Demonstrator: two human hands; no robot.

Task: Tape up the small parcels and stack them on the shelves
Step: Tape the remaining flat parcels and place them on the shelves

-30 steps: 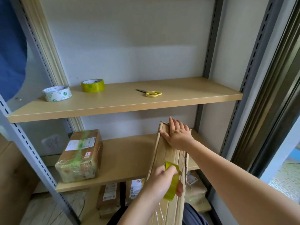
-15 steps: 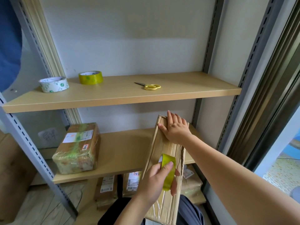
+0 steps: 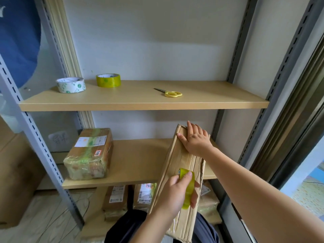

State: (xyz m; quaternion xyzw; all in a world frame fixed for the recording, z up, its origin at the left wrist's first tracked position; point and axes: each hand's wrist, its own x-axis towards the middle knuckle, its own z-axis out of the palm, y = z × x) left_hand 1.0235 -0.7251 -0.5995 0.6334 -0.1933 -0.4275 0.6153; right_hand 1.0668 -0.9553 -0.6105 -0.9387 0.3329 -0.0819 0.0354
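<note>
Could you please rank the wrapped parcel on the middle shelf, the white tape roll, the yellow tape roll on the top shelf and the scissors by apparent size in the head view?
1. Wrapped parcel
2. White tape roll and yellow tape roll: too alike to rank
3. Scissors

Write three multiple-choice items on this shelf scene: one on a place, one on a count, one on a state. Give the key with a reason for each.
1. Where do the scissors lie?
A. On the upper shelf
B. On the floor
C. On the wrapped parcel

2. How many tape rolls lie on the upper shelf?
A. None
B. Two
C. Four

3. What is the left hand doing?
A. Hanging idle
B. Cutting with scissors
C. Holding a yellow tape roll against the box

Key: 1 A, the scissors lie right of the middle of the upper shelf. 2 B, a white roll and a yellow roll sit at its left end. 3 C, the fingers curl round the roll on the box's face, while the right hand rests flat on the box's top end.
</note>
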